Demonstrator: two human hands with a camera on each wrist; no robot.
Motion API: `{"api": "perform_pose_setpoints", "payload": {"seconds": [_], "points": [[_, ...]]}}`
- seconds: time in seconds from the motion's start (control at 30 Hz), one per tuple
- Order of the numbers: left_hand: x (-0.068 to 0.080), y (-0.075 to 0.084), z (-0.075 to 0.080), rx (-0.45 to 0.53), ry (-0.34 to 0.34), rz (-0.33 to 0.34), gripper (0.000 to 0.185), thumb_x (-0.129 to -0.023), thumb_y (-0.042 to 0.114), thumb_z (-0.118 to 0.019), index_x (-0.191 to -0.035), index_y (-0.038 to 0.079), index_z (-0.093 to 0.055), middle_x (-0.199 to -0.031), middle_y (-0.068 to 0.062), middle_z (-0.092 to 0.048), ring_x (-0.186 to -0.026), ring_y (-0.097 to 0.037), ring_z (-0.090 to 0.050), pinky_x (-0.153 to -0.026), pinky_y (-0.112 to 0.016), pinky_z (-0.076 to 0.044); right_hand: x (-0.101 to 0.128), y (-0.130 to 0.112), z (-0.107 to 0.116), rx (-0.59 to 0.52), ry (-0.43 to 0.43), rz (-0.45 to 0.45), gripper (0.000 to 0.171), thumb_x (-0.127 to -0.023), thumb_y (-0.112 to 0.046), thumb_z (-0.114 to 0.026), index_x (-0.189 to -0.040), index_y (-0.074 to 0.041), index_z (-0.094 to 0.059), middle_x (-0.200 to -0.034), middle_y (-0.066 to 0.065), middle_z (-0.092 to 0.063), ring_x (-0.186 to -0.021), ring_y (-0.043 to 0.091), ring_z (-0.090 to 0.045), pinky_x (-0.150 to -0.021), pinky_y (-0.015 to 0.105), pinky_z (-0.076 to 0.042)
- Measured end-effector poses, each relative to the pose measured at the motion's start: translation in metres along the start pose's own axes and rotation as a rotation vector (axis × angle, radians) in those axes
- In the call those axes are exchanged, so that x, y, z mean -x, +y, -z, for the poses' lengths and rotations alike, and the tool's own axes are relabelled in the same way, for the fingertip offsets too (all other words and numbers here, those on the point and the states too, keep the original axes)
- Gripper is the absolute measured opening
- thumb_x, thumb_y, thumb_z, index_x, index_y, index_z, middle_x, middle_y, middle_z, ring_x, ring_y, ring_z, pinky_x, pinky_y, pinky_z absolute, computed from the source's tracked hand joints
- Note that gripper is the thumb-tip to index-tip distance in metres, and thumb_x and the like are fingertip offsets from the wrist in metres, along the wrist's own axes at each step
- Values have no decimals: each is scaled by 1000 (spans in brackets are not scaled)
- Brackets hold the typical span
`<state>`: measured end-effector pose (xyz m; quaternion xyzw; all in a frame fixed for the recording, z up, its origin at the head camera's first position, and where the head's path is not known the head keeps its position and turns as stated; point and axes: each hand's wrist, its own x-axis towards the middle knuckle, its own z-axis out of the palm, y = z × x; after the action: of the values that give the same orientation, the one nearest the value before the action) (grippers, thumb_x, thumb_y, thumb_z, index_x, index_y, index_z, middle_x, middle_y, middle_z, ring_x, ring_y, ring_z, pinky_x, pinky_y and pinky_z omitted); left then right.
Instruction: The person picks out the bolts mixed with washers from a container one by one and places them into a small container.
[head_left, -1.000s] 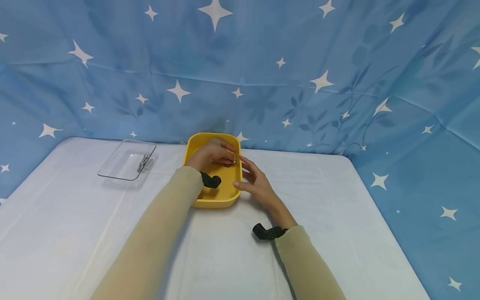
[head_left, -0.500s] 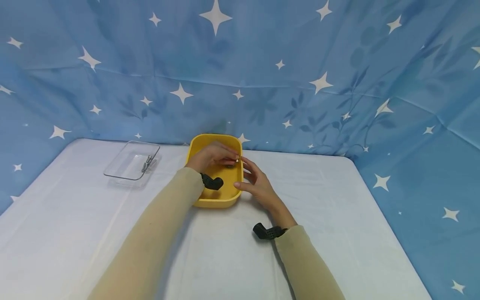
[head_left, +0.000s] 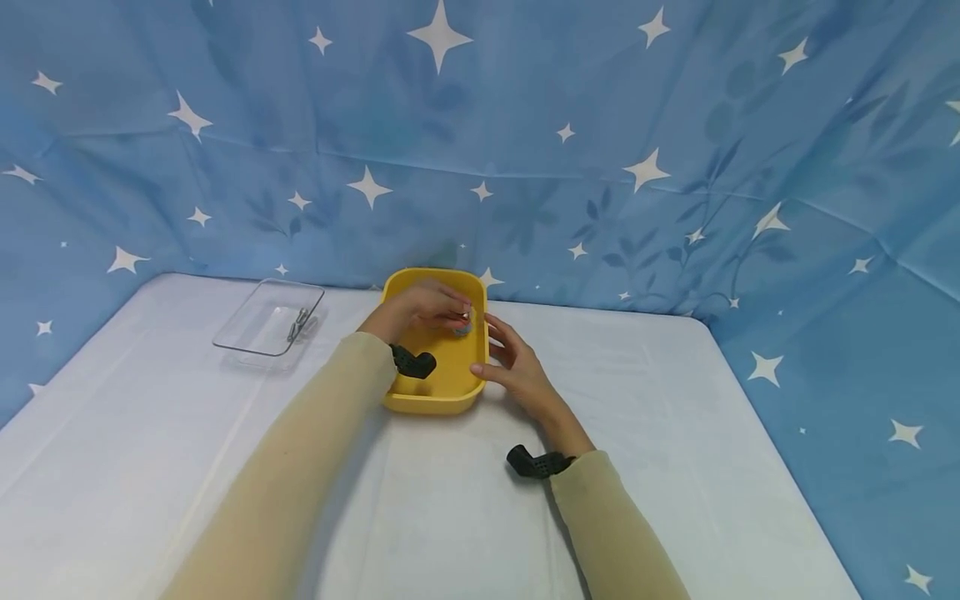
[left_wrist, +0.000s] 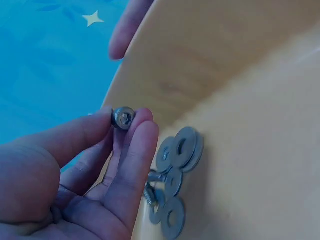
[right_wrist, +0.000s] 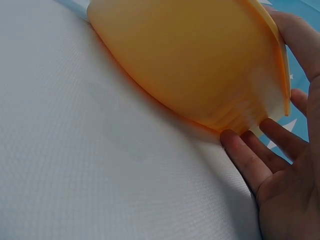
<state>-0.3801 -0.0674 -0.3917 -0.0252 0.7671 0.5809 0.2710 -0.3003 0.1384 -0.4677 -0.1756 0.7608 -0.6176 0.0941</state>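
Note:
My left hand (head_left: 423, 306) is over the far part of a yellow plastic bin (head_left: 433, 406). Between thumb and fingertips it pinches a socket-head bolt (left_wrist: 123, 118), whose hex recess faces the left wrist camera. Below those fingers, several flat washers (left_wrist: 172, 220) lie in the bin beside what look like small bolts (left_wrist: 150, 194), partly hidden. My right hand (head_left: 519, 371) holds the bin's right side. Its thumb lies at the rim, and its fingertips (right_wrist: 232, 137) touch the outer wall low down, near the table.
To the left of the bin stands a clear rectangular dish (head_left: 251, 352) with a few metal bolts (head_left: 297, 325) at its right side. A white cloth (head_left: 450, 500) covers the table. Behind it hangs a blue curtain (head_left: 525, 100) with stars.
My left hand has drawn slightly left, away from the bin's right wall, with the bolt pinched. More of the washers shows beneath it. The right hand stays at the bin's side.

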Motion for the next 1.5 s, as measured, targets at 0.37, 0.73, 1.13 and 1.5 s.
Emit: {"api": "perform_pose_setpoints", "payload": {"seconds": [0.37, 0.73, 1.13, 1.5], "points": [[21, 1, 16, -4, -30, 2, 39, -101, 15, -62, -137, -1, -60, -117, -14, -70, -103, -22, -73, -110, -40, -51, -2, -1, 0, 8, 5, -26, 82, -91, -17, -74, -160, -29, -30, -165, 6, -34, -146, 32, -44, -121, 52, -37], [49, 4, 34, -42, -4, -32, 45, -99, 13, -65, -139, -6, -57, -105, -12, -74, -84, -12, -75, -98, -35, -58, -1, -1, 1, 18, 20, -38, 82, -90, -20, -76, -159, -32, -32, -164, 2, -35, -147, 31, -43, -121, 52, -38], [73, -6, 72, -86, 84, -49, 46, -99, 15, -65, -138, -8, -56, -94, -2, -74, -80, -7, -73, -94, -32, -60, -3, -2, 0, 3, 13, -29, 82, -91, -16, -74, -158, -34, -32, -164, 3, -35, -149, 31, -41, -122, 51, -35], [93, -20, 104, -105, 181, -91, 49, -102, 23, -62, -144, -1, -53, -143, -19, -58, -96, -8, -72, -86, -24, -62, -2, -3, 0, -1, 19, -42, 84, -89, -18, -76, -158, -35, -32, -164, 3, -35, -148, 30, -42, -122, 52, -36]]}}
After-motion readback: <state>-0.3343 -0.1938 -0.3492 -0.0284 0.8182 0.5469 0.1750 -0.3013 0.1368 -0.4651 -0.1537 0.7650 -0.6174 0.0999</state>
